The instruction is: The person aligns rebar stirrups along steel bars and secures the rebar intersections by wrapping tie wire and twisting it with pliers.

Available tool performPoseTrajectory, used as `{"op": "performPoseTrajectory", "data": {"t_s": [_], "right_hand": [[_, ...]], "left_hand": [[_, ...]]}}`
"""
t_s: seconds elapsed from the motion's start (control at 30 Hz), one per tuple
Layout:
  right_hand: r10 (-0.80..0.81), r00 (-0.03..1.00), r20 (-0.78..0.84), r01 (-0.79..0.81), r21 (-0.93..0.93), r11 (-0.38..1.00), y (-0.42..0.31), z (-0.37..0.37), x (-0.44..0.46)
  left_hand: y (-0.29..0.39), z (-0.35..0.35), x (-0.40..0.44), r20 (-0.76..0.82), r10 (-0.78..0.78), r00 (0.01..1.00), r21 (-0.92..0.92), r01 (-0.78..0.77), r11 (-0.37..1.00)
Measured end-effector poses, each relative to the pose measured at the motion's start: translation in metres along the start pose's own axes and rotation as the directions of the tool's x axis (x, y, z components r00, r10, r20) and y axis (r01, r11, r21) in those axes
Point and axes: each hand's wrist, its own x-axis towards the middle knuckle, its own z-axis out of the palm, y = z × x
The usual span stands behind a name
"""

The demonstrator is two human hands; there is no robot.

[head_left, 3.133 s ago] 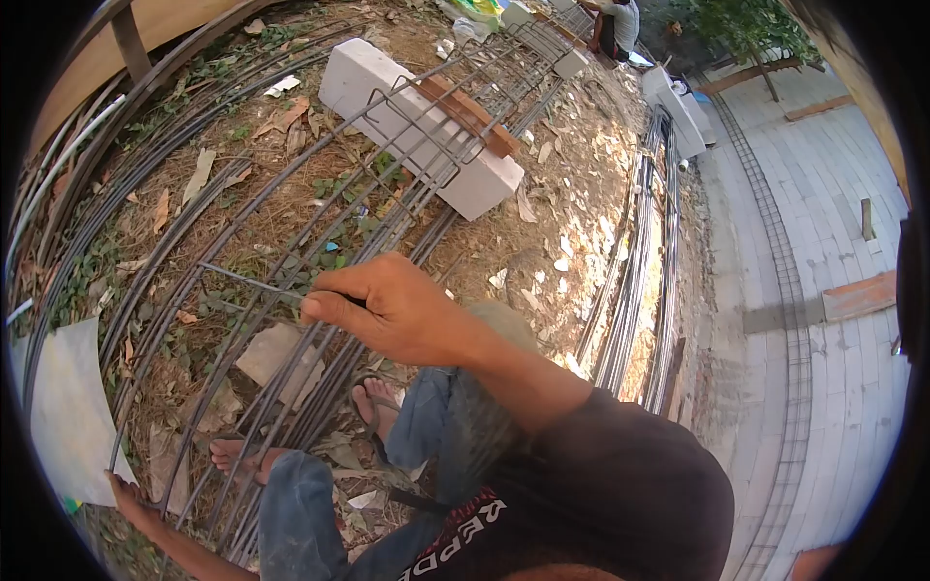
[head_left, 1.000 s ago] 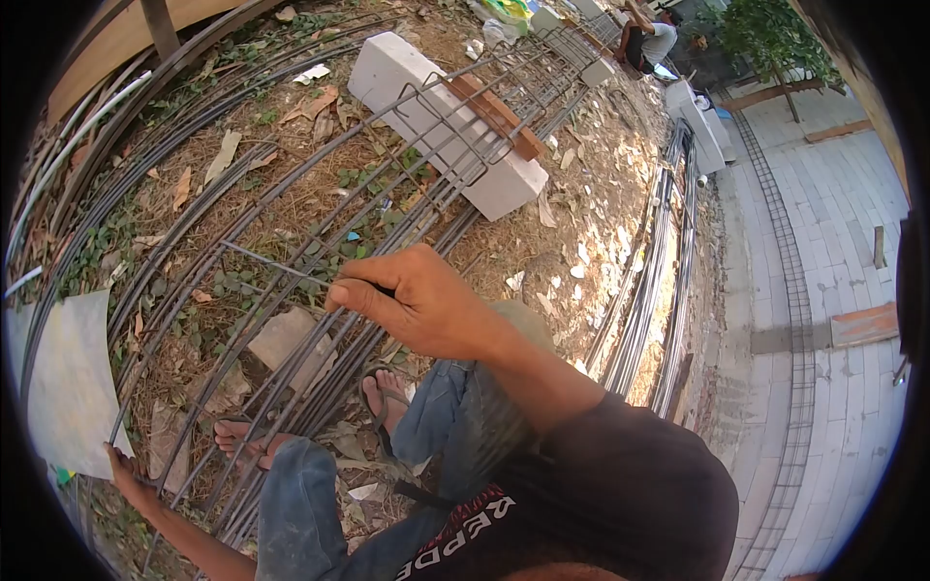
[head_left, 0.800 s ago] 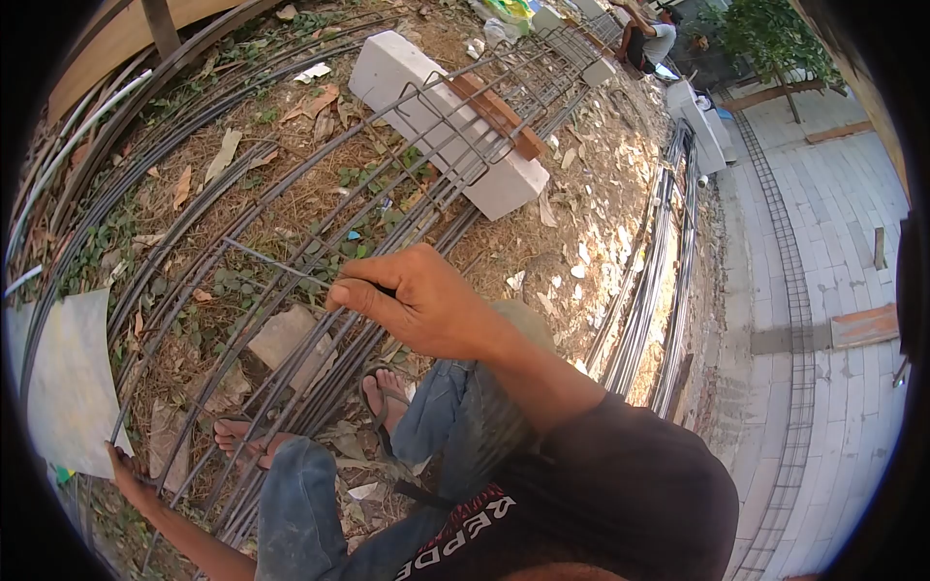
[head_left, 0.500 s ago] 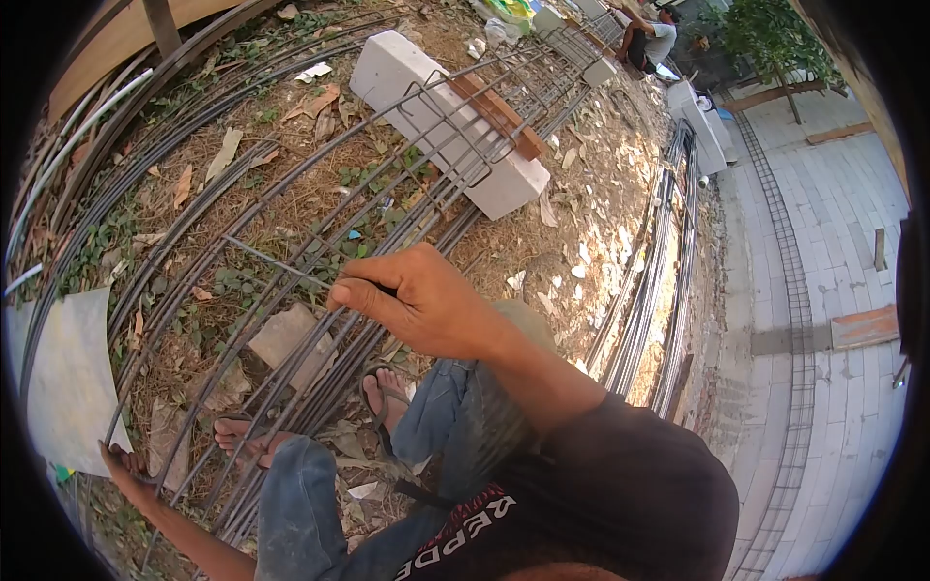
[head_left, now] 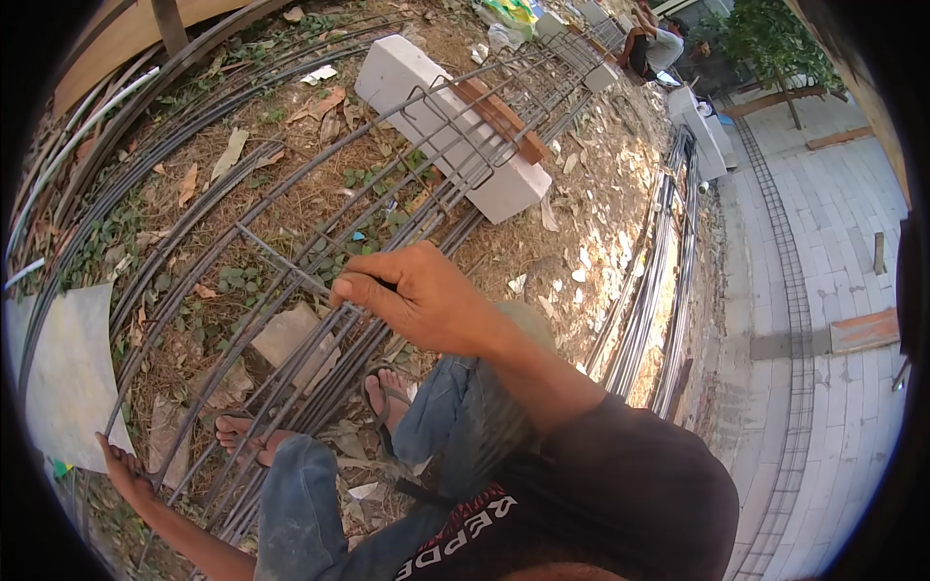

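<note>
My right hand (head_left: 417,298) is closed, thumb against fingers, on one end of a thin grey metal strip (head_left: 276,254). The strip lies slantwise across long steel rebars (head_left: 325,228), its far end at the outermost bar. At lower left my left hand (head_left: 131,474) curls at an outer rebar (head_left: 136,382), partly hidden by the bars and the frame's edge. Square wire stirrups (head_left: 455,126) surround the bars farther up, where they rest over a white block (head_left: 528,198) and a piece of wood (head_left: 504,121).
My sandalled feet (head_left: 387,402) are beside the bars. A pale sheet (head_left: 73,373) lies at left, and a flat stone (head_left: 295,339) under the bars. More rebar bundles (head_left: 654,281) run along the right, beside a block wall (head_left: 843,271). Another person (head_left: 659,48) crouches at the back.
The view has shifted slightly, so the ground and bars sit a little lower and to the right. Both hands keep nearly the same position and hold. The person at the back has changed arm position.
</note>
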Motion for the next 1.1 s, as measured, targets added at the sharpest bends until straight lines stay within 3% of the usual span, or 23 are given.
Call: {"op": "performPoseTrajectory", "data": {"t_s": [0.17, 0.37, 0.43, 0.57, 0.7, 0.77, 1.1], "right_hand": [[-0.042, 0.999, -0.023, 0.041, -0.022, 0.999, 0.003, 0.002, 0.001], [0.04, 0.999, 0.01, -0.039, -0.072, 0.997, -0.002, -0.004, 0.001], [-0.013, 1.0, -0.013, 0.012, -0.081, 0.997, 0.006, -0.003, 0.001], [-0.093, 0.994, -0.054, 0.088, -0.08, 0.993, 0.013, -0.001, 0.002], [-0.067, 0.997, -0.036, 0.065, -0.069, 0.996, 0.012, -0.003, -0.001], [-0.014, 1.0, -0.007, 0.013, -0.085, 0.996, 0.008, -0.008, -0.002], [-0.1, 0.993, -0.068, 0.097, -0.053, 0.994, 0.014, -0.009, -0.005]], "left_hand": [[0.0, -0.001, 0.0, -0.005, -0.024, 1.0, 0.049, 0.024, 0.999], [-0.004, -0.007, 0.005, -0.013, 0.012, 1.0, 0.068, -0.011, 0.998], [-0.008, -0.01, 0.007, 0.005, 0.04, 0.999, 0.067, -0.04, 0.997], [-0.002, 0.0, -0.008, -0.044, -0.025, 0.999, 0.043, 0.027, 0.999], [0.0, -0.003, -0.004, -0.091, -0.073, 0.993, 0.072, 0.079, 0.994], [0.0, -0.006, -0.001, -0.079, -0.096, 0.992, 0.065, 0.101, 0.993], [0.002, -0.014, -0.001, 0.004, -0.134, 0.991, 0.021, 0.134, 0.991]]}}
